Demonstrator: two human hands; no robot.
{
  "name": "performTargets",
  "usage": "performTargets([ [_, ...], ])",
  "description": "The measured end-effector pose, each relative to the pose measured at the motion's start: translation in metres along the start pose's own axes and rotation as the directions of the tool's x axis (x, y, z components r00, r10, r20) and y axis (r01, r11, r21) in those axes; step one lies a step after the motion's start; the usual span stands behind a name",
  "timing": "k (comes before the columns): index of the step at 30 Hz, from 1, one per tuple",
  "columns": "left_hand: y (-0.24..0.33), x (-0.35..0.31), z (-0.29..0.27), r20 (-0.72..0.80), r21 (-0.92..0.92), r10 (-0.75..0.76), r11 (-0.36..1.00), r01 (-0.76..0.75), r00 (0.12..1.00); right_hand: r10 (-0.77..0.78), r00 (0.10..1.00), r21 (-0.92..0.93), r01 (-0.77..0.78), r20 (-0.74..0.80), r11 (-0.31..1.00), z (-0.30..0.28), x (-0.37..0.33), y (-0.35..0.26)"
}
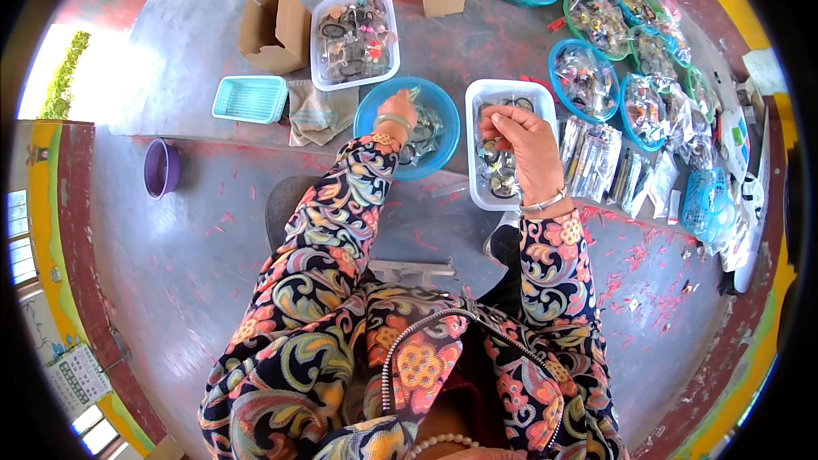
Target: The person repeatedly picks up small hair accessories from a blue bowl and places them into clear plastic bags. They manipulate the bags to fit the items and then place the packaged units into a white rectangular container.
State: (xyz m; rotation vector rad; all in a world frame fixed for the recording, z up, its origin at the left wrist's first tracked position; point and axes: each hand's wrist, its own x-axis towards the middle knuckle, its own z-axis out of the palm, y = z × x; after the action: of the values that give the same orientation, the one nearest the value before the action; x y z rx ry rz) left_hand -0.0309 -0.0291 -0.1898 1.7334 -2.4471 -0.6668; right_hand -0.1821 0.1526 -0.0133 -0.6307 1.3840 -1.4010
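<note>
Small metal trinkets (pixel 498 172) in the white tray (pixel 474 132) are being sorted: one seems pinched by the right hand (pixel 521 140), while the left hand (pixel 398 109) is dipped, fingers curled, grasp unclear, into the blue bowl (pixel 443 111) just left of it; a careful release is called for next.

head: worn on head | faces steeply down | floor (pixel 170 230) and lap close | wide fisheye, edges bend

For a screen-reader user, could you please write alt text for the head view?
Seen from above, a person's left hand reaches into a blue bowl while the right hand pinches something small over a white tray.
</note>
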Motion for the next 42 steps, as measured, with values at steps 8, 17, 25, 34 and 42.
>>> performTargets([
  [8,0.050,-0.043,-0.091,0.324,-0.940,0.300,0.210,0.269,0.897,-0.016,0.998,0.033,0.018,-0.054,0.999,0.001,0.009,0.007],
  [17,0.075,-0.129,-0.138,0.280,-0.953,0.493,0.249,0.175,0.823,-0.012,0.987,0.337,-0.043,0.161,0.940,0.016,-0.001,0.005],
  [25,0.088,-0.117,-0.135,0.157,-0.919,0.408,0.394,-0.019,0.899,0.027,0.999,0.189,-0.034,0.040,0.981,0.005,0.006,0.009],
  [34,0.081,-0.117,-0.147,0.269,-0.877,0.302,0.469,0.103,0.915,0.072,0.996,0.234,-0.083,0.055,0.969,0.019,0.002,0.000],
  [42,0.083,-0.117,-0.147,0.281,-0.855,0.338,0.514,0.074,0.898,0.038,0.999,0.183,-0.043,0.031,0.982,0.013,0.008,0.009],
])
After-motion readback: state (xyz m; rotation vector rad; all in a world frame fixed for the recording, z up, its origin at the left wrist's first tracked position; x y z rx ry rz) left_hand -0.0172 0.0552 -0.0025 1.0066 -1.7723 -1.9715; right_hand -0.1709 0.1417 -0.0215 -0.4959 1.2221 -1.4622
